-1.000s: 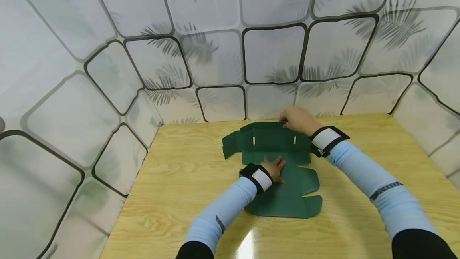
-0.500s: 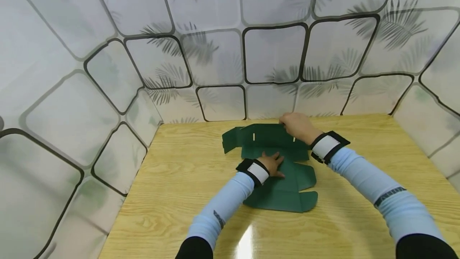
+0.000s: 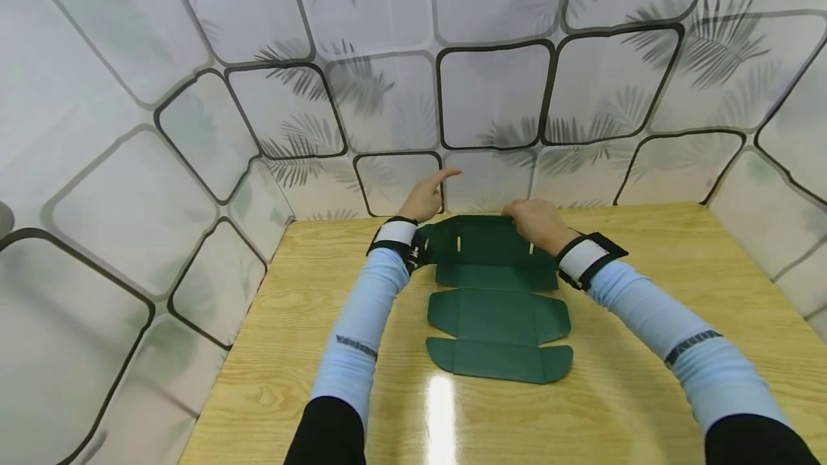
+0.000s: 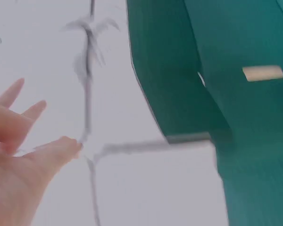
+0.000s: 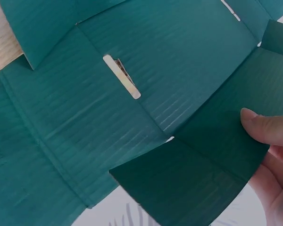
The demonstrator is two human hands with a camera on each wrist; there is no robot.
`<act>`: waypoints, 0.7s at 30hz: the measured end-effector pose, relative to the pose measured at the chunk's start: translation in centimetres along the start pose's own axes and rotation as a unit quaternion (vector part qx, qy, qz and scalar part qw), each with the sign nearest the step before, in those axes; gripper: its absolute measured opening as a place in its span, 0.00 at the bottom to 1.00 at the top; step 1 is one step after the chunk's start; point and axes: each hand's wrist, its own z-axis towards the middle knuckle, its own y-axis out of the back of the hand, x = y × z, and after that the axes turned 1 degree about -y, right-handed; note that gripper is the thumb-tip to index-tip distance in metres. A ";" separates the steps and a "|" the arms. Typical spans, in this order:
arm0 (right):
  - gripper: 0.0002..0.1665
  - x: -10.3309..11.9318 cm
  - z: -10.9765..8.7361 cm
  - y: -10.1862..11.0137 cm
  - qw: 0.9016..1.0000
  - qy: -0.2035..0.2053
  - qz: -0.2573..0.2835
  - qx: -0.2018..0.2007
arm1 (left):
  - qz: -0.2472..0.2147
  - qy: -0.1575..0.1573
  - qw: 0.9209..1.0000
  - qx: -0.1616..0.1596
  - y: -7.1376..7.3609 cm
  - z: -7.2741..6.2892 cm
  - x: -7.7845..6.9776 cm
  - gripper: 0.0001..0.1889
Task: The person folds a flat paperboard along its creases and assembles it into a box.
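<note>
A dark green cardboard box blank (image 3: 497,314) lies unfolded on the table, creased into several panels with side flaps. Two narrow slots cut through its far panel (image 3: 494,242), which tilts up from the tabletop. My right hand (image 3: 543,224) pinches the flap at that panel's far edge; the right wrist view shows the thumb on the flap's green face (image 5: 226,117) and fingers behind it. Raised beyond the far left corner is my left hand (image 3: 426,196), fingers extended and holding nothing. In the left wrist view, a gap separates this hand from the cardboard's green flap (image 4: 172,75).
The wood-grain table (image 3: 336,293) ends at a pale wall covering (image 3: 484,178) with dark outlines and leaf prints, close behind the cardboard. More of the same covering (image 3: 129,214) stands along the left side.
My left hand has lifted off the middle of the cardboard and moved away from me and leftward, past the far left corner. The right hand keeps its hold on the far flap.
</note>
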 end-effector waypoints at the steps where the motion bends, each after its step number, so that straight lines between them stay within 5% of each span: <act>1: 0.14 0.0 0.0 0.1 1.000 0.001 0.003 0.002 | 0.007 0.027 0.999 0.027 0.2 0.1 0.6 0.33; 5: 0.16 0.0 0.0 0.3 1.000 0.005 0.011 0.005 | 0.062 0.069 0.983 0.157 -0.2 0.1 2.4 0.39; 8: 0.16 0.0 0.0 0.3 1.000 0.009 0.008 0.004 | 0.087 0.061 0.975 0.193 -1.2 0.1 2.8 0.40; 21: 0.16 0.5 -0.2 -0.1 0.999 0.047 0.004 -0.024 | 0.119 -0.035 0.982 0.145 -5.0 0.1 1.0 0.43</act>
